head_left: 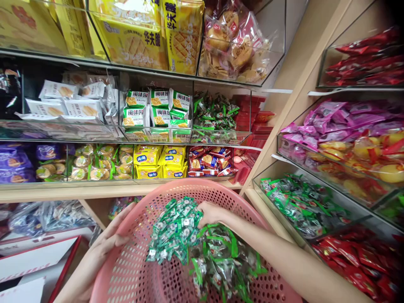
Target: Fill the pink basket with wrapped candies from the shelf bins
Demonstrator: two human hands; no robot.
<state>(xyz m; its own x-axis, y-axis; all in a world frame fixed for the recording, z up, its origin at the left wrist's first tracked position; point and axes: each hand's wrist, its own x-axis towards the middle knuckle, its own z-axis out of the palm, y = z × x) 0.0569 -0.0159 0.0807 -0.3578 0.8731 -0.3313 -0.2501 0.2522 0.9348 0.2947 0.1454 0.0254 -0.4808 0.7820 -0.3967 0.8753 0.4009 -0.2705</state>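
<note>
Below, right hand [211,212] grips crinkly green candies [175,229].

right hand [210,212] fingers: buried in candies [175,231] | basket [132,269]: cropped below

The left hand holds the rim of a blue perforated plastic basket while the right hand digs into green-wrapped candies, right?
No: the head view shows the perforated plastic basket is pink, not blue. The left hand holds its rim; the right hand is in the green-wrapped candies.
</note>
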